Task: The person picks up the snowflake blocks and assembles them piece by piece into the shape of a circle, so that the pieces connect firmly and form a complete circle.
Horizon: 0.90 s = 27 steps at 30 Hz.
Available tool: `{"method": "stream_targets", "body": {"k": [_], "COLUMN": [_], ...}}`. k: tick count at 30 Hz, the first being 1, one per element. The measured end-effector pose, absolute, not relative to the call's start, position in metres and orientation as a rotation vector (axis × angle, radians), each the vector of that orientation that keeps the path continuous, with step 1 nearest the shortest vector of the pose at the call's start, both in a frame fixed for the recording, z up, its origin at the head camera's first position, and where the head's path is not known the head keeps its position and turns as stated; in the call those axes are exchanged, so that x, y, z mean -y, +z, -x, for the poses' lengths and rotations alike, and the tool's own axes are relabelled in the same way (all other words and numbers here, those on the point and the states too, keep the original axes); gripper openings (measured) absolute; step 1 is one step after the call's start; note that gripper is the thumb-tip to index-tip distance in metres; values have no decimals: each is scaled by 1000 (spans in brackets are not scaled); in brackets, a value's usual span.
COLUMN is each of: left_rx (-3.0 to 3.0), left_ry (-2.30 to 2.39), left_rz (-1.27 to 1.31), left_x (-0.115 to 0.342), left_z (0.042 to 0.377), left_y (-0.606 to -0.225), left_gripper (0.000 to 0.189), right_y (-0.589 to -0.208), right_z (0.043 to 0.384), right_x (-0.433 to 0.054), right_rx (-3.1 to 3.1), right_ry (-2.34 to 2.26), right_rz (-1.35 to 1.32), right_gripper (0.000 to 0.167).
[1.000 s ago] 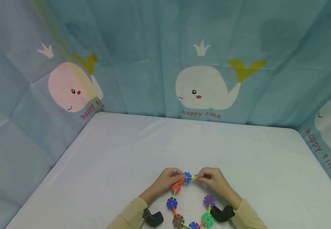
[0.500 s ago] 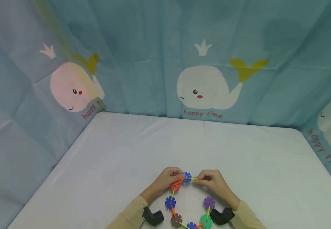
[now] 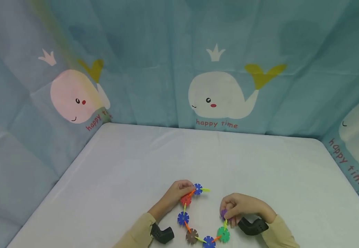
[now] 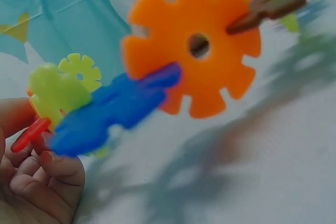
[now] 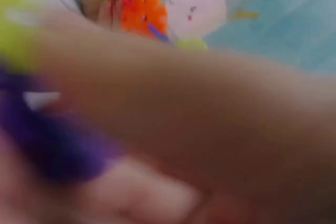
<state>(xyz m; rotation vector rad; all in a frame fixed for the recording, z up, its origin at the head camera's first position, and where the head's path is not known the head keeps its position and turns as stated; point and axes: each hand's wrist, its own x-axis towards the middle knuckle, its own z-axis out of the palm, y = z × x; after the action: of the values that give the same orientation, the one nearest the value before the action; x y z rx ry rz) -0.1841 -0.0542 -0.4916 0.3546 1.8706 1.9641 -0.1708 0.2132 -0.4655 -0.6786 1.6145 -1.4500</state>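
A chain of notched plastic snowflake discs curves in an open ring between my hands in the head view. My left hand pinches its upper left end, by the red disc and a blue disc; a yellow-green disc sticks out beyond that. At the other end my right hand pinches a purple disc, joined through a yellow-green one to a green disc. In the left wrist view an orange disc hangs above the table, casting a shadow. The right wrist view shows the purple disc blurred between fingers.
A white-covered table lies under the hands. Blue cloth printed with whales rises along its back and sides. Black wrist devices sit on both wrists, the right one close beside the chain.
My right hand has let go of the yellow-green disc at the upper end, moved down and taken hold of the purple disc. My left hand keeps its pinch, shifting slightly left with the chain.
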Motion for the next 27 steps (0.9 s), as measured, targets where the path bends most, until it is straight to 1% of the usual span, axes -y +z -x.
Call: {"method": "stream_targets", "body": {"k": [4,7,11,15,27], "left_rx": [-1889,-1935,-1953,-1955,-1980], "left_ry": [1947,1930,1915,1918,1903], "left_rz": [-372,-375,-371,-363,-400], "left_x": [53,52,52,52,52], "left_z": [185,184,184,184,183], "left_y": [-496,-495,-495,-495,-497], "left_gripper": [20,21,21,21,22], "right_y": [-470,-472,-476,-480,-483], "right_z": [177,178,176,176,175], "right_x": [-212,-208,-202,-199,-196], "right_rx": [-1776,-1864,-1902,-1935,-1997], "right_ry": [-1682,-1805,-1853,-1866,-1799], "right_rz": [527,438,462,501,608], "right_gripper": [28,27,24,24,18]}}
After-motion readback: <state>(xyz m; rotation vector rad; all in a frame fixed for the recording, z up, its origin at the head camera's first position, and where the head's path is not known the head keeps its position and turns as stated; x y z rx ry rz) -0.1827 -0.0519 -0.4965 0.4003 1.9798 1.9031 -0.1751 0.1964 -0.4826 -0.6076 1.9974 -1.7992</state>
